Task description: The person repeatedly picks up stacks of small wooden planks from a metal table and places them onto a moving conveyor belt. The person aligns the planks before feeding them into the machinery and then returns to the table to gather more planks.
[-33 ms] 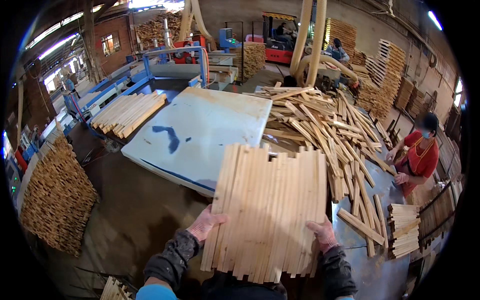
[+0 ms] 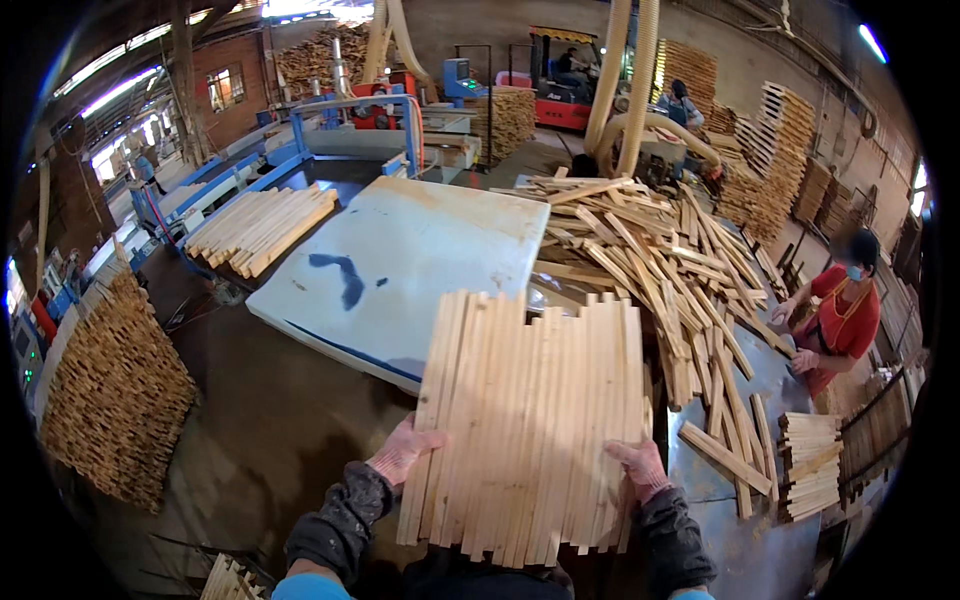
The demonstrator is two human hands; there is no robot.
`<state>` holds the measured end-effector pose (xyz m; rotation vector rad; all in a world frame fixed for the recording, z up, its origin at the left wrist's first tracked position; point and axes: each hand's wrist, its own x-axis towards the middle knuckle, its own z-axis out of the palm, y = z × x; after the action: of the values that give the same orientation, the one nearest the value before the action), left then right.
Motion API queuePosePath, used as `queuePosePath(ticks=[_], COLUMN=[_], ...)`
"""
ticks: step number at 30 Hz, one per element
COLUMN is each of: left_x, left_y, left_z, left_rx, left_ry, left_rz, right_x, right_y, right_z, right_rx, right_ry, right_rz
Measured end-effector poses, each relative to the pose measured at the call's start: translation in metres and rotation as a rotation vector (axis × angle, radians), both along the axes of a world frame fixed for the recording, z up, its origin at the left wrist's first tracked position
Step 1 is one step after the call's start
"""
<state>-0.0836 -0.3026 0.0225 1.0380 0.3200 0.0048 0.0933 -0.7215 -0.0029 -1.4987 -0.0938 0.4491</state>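
We have a flat bundle of pale sawn wood slats (image 2: 530,425) clamped edge to edge between our left hand (image 2: 403,452) and right hand (image 2: 640,467), held in the air just short of the worn white-and-blue table (image 2: 400,260). A big loose heap of the same pale slats (image 2: 640,250) lies unsorted on the right, so most of the pile looks left to gather.

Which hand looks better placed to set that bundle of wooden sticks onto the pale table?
Probably the left hand: it grips the stick bundle on the side nearer the pale table. The right hand holds the far edge.
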Motion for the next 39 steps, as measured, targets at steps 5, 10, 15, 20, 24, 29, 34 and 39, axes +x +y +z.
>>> queuePosePath(ticks=[5, 10, 15, 20, 24, 29, 34, 39], left_x=[-0.038, -0.002, 0.065, 0.147, 0.173, 0.216, 0.225, 0.246], left_y=[0.099, 0.186, 0.26, 0.348, 0.441, 0.524, 0.592, 0.682], left_z=[-0.036, -0.04, 0.005, -0.002, -0.021, -0.025, 0.006, -0.019], left_rx=[0.087, 0.225, 0.286, 0.681, 0.782, 0.732, 0.6, 0.95], left_ry=[0.107, 0.278, 0.26, 0.187, 0.417, 0.355, 0.343, 0.3], left_rz=[0.187, 0.194, 0.144, 0.109, 0.047, -0.052, -0.048, -0.233], right_x=[0.042, 0.087, 0.126, 0.17, 0.184, 0.204, 0.195, 0.201], right_y=[0.134, 0.229, 0.307, 0.383, 0.451, 0.522, 0.605, 0.633], right_z=[-0.002, -0.023, -0.014, -0.032, -0.017, -0.036, -0.02, 0.014], right_rx=[0.076, 0.033, 0.091, 0.152, -0.027, -0.06, -0.137, -1.311], right_ry=[0.209, 0.235, 0.289, 0.355, 0.18, 0.145, 0.062, -0.169], right_rz=[0.212, 0.228, 0.242, 0.075, 0.103, 0.041, 0.064, 0.553])
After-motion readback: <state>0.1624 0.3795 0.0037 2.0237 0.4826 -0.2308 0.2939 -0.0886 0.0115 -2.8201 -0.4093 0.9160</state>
